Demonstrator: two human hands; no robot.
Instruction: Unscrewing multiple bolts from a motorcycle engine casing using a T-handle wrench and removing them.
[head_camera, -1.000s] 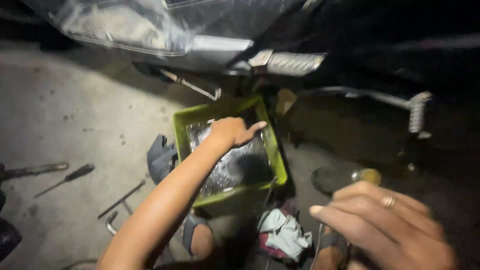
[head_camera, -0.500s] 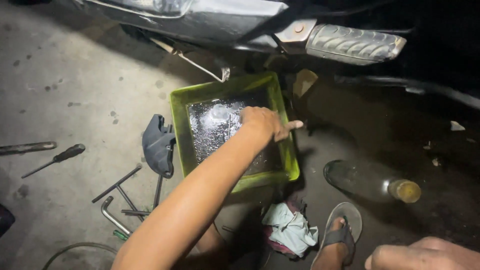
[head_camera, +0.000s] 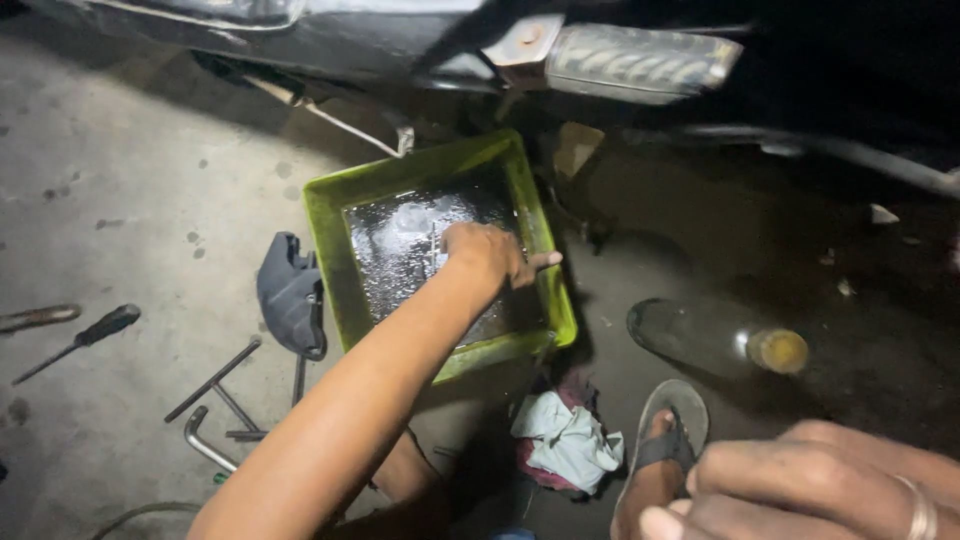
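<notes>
My left hand (head_camera: 488, 253) reaches down into a green plastic tray (head_camera: 335, 250) that holds dark, shiny oil. Its fingers curl into the liquid near the tray's right side, and the thumb points out over the right rim. Whether it grips anything under the oil is hidden. My right hand (head_camera: 800, 485) lies at the bottom right corner, fingers stretched out side by side with a ring on one, and nothing shows in it. It is closest to my sandalled foot (head_camera: 665, 440).
A motorcycle's underside with a ribbed footpeg (head_camera: 640, 60) hangs over the tray. A dark bottle (head_camera: 700, 335) lies on the right. A crumpled rag (head_camera: 565, 440) sits below the tray. A black part (head_camera: 290, 295), bent metal tools (head_camera: 215, 400) and a screwdriver (head_camera: 85, 335) lie on the concrete floor at left.
My left hand has slid from the tray's far side toward its near right side. My right hand has dropped to the bottom edge of the view.
</notes>
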